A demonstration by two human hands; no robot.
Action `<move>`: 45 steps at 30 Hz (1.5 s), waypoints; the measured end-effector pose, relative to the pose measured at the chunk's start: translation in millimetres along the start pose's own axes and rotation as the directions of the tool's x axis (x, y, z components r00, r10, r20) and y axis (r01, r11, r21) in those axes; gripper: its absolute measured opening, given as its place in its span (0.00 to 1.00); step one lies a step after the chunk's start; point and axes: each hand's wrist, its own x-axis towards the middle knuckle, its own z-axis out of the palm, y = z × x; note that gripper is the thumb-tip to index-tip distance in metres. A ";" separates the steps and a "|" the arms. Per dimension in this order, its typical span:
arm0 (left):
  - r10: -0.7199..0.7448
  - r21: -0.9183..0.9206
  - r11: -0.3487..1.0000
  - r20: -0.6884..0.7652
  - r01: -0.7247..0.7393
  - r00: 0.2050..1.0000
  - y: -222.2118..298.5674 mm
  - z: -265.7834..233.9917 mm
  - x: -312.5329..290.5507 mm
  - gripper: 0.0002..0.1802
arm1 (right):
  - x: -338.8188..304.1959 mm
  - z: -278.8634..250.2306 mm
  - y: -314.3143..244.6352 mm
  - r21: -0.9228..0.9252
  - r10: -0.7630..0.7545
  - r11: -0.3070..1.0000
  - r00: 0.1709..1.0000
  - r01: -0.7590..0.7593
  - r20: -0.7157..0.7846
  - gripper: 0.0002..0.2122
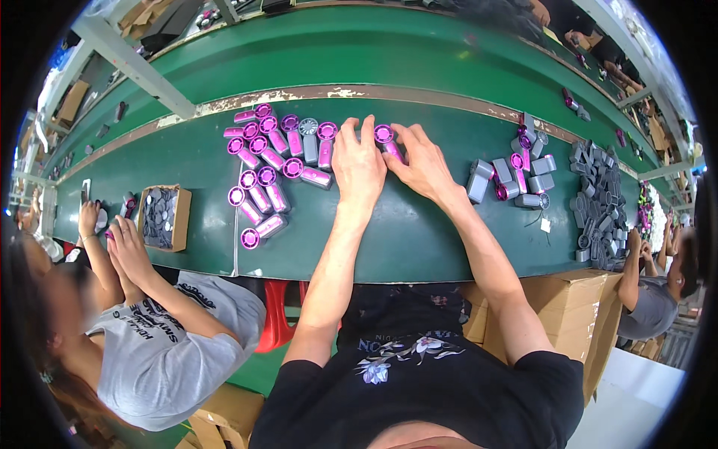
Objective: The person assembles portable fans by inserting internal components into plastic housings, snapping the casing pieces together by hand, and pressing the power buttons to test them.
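Note:
My left hand (359,165) reaches flat over the green tabletop, its fingers stretched forward and slightly apart. A bit of grey shows between those fingers; what lies under the palm is hidden. My right hand (428,166) has its thumb and forefinger around a pink unit with a round ring-shaped head (384,135), which lies between both hands. Left of my hands lies a loose group of similar pink fan-like units (277,142), many with their round heads facing up. Among them is one with a grey body and grey head (308,127).
Grey and pink units (516,176) cluster to the right, beside a large heap of grey parts (598,202). A cardboard box of dark discs (176,217) stands left, near a co-worker in a grey shirt (183,337). Behind a raised edge runs a green belt (336,56).

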 end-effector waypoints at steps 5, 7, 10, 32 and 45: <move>-0.031 0.010 0.999 0.022 0.030 0.999 -1.5 -4.6 1.3 0.35 | 5.1 8.5 -2.8 0.146 0.046 0.988 0.998 -0.052 0.048 0.31; -0.047 -0.003 0.999 0.044 0.047 0.998 1.7 -7.8 3.1 0.35 | 8.0 10.9 -2.6 0.198 0.031 0.980 0.999 -0.027 -0.018 0.29; -0.076 0.013 0.997 -0.018 0.077 0.997 3.2 -10.3 3.9 0.31 | 13.3 9.0 -4.6 0.257 0.087 0.961 0.994 -0.103 0.071 0.30; 0.255 -0.315 0.898 -0.195 -0.306 0.947 14.5 -4.0 1.6 0.22 | 96.8 30.2 30.3 0.574 -0.109 0.815 0.952 -0.080 0.287 0.16; 0.204 -0.345 0.929 0.172 -0.135 0.964 30.2 26.1 -5.8 0.18 | 243.4 -66.3 259.4 -0.335 -0.069 0.940 0.918 -0.072 -0.391 0.12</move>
